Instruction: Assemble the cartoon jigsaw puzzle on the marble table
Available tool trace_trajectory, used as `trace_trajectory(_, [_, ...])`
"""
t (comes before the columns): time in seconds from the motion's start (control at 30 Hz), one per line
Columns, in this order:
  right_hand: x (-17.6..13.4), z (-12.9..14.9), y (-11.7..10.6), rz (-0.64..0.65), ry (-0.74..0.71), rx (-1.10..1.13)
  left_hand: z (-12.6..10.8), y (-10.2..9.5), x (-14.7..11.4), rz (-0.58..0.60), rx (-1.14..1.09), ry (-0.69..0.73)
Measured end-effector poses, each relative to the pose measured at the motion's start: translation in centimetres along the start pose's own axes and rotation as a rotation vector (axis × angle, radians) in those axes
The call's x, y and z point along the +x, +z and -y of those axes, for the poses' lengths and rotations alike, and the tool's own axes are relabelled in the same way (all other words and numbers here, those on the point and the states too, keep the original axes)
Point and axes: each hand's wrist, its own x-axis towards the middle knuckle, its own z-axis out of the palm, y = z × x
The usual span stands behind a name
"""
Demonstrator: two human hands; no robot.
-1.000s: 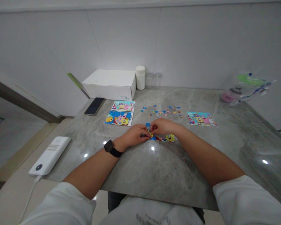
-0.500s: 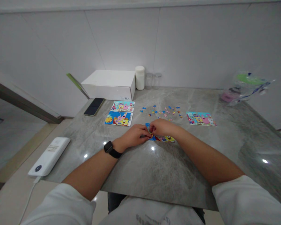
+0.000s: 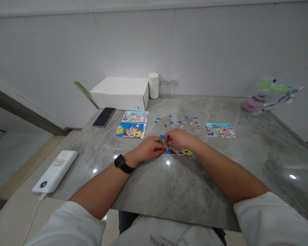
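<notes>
Far left: white power bank (image 3: 58, 171) with cable, phone (image 3: 104, 117) farther back, then two printed cards (image 3: 130, 130), one beyond the other, near the white box (image 3: 119, 92).

Left hand (image 3: 150, 147): at the left end of the part-built puzzle (image 3: 179, 151), fingers slightly bent, tips touching its edge, thumb side low; can't tell if a piece is between them.

Puzzle: flat on the grey table (image 3: 169, 191), middle, near side of the loose pieces. Probably thin card: light, stiffish per piece, weak at the joints, so the whole likely bends or splits if lifted. Best pressed flat and steadied at the outer edges. Looks: glossy cartoon print, blue at left, red and yellow along the near strip; the far part is mostly hidden by hands.

Right hand (image 3: 179, 137): over the puzzle's left part, thumb and fingertips bunched in a narrow pinch; contents hidden, can't tell.

Loose pieces (image 3: 179, 122): scattered just beyond, small, knobbed, blue/pink/yellow; likely easy to pinch by the rims, hard to lift flat.

Right: another cartoon card (image 3: 220, 130), then clear plastic bag (image 3: 269, 95) far right.
</notes>
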Motion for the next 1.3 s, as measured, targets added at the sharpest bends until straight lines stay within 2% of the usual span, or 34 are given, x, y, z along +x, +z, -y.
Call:
trace_trajectory(0.17, [0.0,-0.6,-0.6,-0.048,0.006,0.033,0.2,0.1,-0.1,-0.004,0.019,-0.005])
trace_trajectory(0.33, [0.3,-2.4,-1.6,-0.201,0.086,0.088,0.1,0.1,0.0,-0.028,-0.008,0.013])
trace_trajectory(0.43, [0.8,-3.1,-1.4,-0.316,0.137,0.067,0.1,0.0,0.1,-0.099,0.016,-0.026])
trace_trajectory(0.53, [1.4,-3.3,-0.3,-0.372,0.146,0.009,0.4,-0.1,0.1,-0.209,0.047,-0.104])
trace_trajectory(0.67, [2.0,-3.4,1.2,-0.376,0.058,-0.067,0.8,0.0,0.1,-0.312,0.051,-0.196])
trace_trajectory(0.77, [2.2,-3.7,1.7,-0.365,0.023,-0.097,0.7,0.0,0.1,-0.328,0.06,-0.225])
trace_trajectory(1.03, [2.6,-5.0,1.5,-0.388,0.1,-0.095,0.5,0.1,0.1,-0.337,0.058,-0.218])
trace_trajectory(1.3, [2.9,-5.5,1.6,-0.401,0.107,-0.026,0.5,0.0,0.1,-0.337,0.054,-0.217])
